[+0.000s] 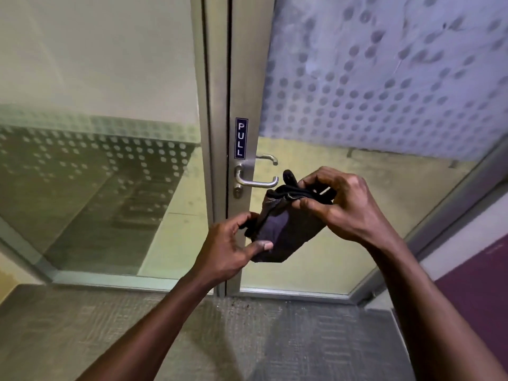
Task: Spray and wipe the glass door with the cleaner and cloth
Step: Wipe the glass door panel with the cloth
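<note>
A dark grey cloth (288, 229) is held between both hands in front of the glass door (371, 92). My left hand (231, 248) pinches its lower edge with thumb and fingers. My right hand (338, 202) grips its bunched upper edge. The door's upper pane has a frosted dot pattern with smeared streaks; the lower pane is clear. The door's metal lever handle (258, 181) sits just left of the cloth, under a blue PULL sticker (241, 138). No cleaner bottle is in view.
A fixed glass panel (96, 160) with a dotted band stands to the left of the metal frame (217, 105). Grey carpet (247, 339) covers the floor below. A purple wall (481, 284) lies at the right.
</note>
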